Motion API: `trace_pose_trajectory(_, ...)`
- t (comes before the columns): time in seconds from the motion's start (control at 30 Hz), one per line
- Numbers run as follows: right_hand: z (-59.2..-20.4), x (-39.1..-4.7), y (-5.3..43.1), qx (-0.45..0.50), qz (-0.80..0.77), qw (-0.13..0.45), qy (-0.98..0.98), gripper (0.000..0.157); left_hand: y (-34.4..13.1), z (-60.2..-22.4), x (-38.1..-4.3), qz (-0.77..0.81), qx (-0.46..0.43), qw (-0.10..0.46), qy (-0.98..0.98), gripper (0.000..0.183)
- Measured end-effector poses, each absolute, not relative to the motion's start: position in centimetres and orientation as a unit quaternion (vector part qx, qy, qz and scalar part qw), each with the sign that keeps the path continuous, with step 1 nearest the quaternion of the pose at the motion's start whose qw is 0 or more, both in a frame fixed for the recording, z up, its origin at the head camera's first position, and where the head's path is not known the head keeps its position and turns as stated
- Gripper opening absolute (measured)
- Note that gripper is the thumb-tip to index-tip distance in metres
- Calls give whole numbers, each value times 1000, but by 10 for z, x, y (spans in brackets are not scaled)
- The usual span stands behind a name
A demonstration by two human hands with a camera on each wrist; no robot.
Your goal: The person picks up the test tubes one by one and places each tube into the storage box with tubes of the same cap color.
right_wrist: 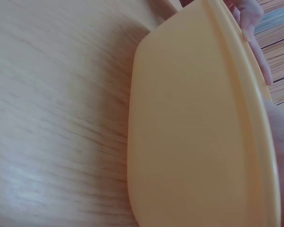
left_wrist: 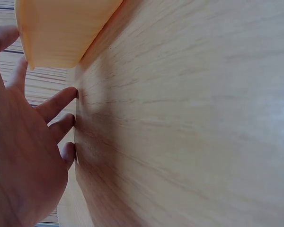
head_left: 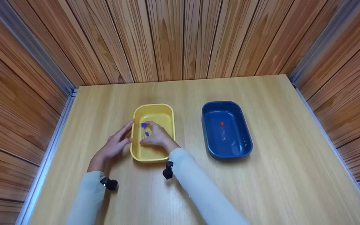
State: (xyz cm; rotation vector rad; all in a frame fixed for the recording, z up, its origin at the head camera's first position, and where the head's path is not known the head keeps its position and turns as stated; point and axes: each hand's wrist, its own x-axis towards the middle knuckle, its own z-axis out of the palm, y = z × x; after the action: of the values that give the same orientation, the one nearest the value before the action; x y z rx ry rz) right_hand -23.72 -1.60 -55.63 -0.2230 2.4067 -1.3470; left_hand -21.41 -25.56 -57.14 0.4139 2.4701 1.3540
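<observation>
A yellow tray (head_left: 152, 159) holds slim clear tubes; two blue-purple caps, an upper cap (head_left: 143, 125) and a lower cap (head_left: 147, 134), show inside it. My right hand (head_left: 158, 135) reaches over the tray's near right side, thumb and forefinger spread around the tubes, with the forefinger right beside the upper cap. In the right wrist view the tray's wall (right_wrist: 189, 118) hides most of that hand. Along the tray's left side my left hand (head_left: 115, 145) rests with fingers extended. The left wrist view shows its thumb and forefinger at the tray's rim, its other fingertips (left_wrist: 68, 94) low by the tabletop.
To the right stands a dark blue tray (head_left: 209, 137) with a red-capped clear tube (head_left: 223, 131) lying in it. Both trays sit on a light wooden table (head_left: 280, 175), enclosed by wood-panelled walls (head_left: 170, 40) at the back and sides.
</observation>
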Motion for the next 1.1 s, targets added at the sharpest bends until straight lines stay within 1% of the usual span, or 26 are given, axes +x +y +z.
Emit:
trace_pose_trajectory(0.37, -556, -239, -15, -71, -465, 202, 859, 99, -255, -570, -215, 475, 149, 144, 855, 74)
trace_pose_trajectory(0.6, -558, -239, -13, -89, -478, 190, 853, 98, -254, -572, -215, 472, 154, 132, 858, 74)
trace_pose_trajectory(0.77, -556, -238, -11, -91, -481, 194, 850, 97, -253, -574, -217, 471, 152, 138, 858, 73)
trace_pose_trajectory(1.1, -537, -246, -12, -89, -484, 186, 851, 94, -256, -572, -214, 475, 148, 149, 854, 72)
